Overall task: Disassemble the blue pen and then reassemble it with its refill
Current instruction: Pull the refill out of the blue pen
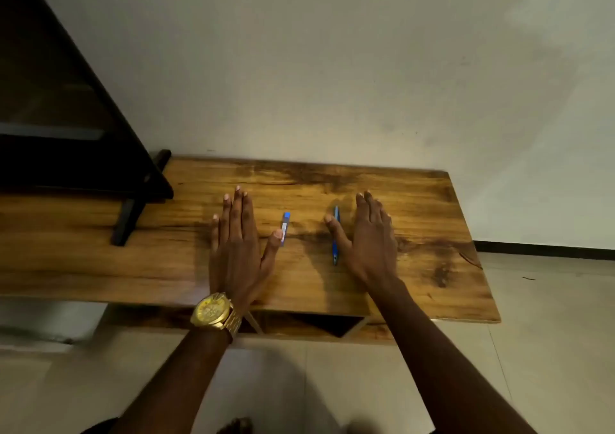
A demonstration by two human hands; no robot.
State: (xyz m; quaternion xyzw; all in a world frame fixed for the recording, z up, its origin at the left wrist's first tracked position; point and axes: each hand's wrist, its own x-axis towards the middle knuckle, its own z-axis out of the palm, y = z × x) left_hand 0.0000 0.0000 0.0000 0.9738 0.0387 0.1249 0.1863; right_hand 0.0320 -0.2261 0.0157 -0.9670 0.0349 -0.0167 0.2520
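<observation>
A blue pen lies on the wooden table, pointing toward me, whole as far as I can see. My right hand rests flat and open just right of it, the thumb crossing over the pen's middle. A small blue case with a white label lies left of the pen. My left hand lies flat and open beside that case, with its thumb tip touching the case's near end. A gold watch sits on the left wrist.
A dark stand with black legs occupies the table's left side. The pale wall runs right behind the table. The table's right edge drops to a tiled floor. An open shelf shows under the front edge.
</observation>
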